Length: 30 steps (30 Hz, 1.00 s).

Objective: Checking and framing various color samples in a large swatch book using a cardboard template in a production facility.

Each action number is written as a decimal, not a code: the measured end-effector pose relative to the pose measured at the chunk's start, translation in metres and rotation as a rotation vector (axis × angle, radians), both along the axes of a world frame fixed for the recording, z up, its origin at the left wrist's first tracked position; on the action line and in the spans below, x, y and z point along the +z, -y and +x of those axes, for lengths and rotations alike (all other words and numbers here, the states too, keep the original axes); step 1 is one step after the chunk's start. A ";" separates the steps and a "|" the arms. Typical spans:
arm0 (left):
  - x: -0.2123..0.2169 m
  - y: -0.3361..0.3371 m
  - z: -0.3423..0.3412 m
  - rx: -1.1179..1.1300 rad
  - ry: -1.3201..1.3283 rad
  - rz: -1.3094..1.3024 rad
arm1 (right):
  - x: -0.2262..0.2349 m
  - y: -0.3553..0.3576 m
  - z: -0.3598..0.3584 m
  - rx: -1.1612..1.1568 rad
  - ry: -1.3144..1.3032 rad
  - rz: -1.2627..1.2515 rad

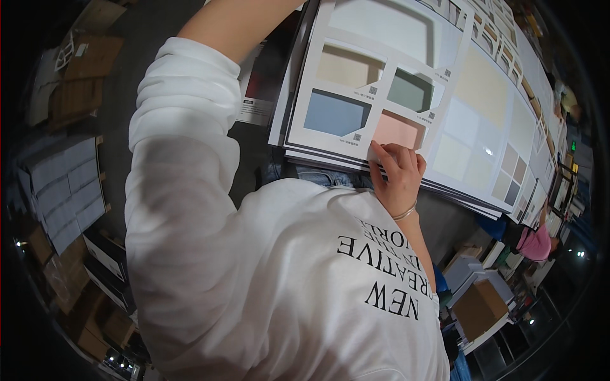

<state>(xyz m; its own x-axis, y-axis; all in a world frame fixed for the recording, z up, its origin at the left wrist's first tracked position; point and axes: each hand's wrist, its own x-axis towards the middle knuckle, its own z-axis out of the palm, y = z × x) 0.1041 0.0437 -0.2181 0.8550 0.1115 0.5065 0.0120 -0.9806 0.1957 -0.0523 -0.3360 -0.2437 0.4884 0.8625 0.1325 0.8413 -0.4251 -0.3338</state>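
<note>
In front of me lies a white cut-out board [304,130] over a page of colour swatches. Its windows frame a blue swatch [335,114], a beige swatch [351,66], a green swatch [410,89] and a pink swatch [397,130]. My right hand [400,168] is at the board's near edge below the pink swatch, fingers curled together and thumb by the edge; what lies under the fingertips is partly hidden. My left arm [238,25] stretches over the board's left side and leaves the picture at the top, so the left hand does not show.
More swatch pages [470,120] and cut-out frames continue along the table to the right. Beneath the board is a stack of sheets [327,160]. Wrapped white stacks [67,197] and cardboard boxes [92,57] stand at left. A person in pink [535,243] works at far right.
</note>
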 end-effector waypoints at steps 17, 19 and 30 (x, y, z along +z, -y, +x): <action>-0.024 0.018 0.015 0.068 -0.350 -0.091 | 0.000 0.003 0.001 -0.006 0.006 -0.024; -0.032 0.021 0.021 0.181 -0.530 -0.080 | -0.001 0.005 0.002 -0.018 -0.001 -0.019; -0.074 -0.004 0.013 -0.076 -0.186 -0.194 | 0.004 0.001 0.001 -0.015 -0.004 -0.032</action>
<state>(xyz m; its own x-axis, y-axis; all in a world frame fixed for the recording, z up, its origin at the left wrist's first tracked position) 0.1174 0.0472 -0.2925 0.9409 0.1226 0.3157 -0.0073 -0.9246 0.3809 -0.0515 -0.3366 -0.2397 0.5021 0.8586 0.1033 0.8333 -0.4484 -0.3235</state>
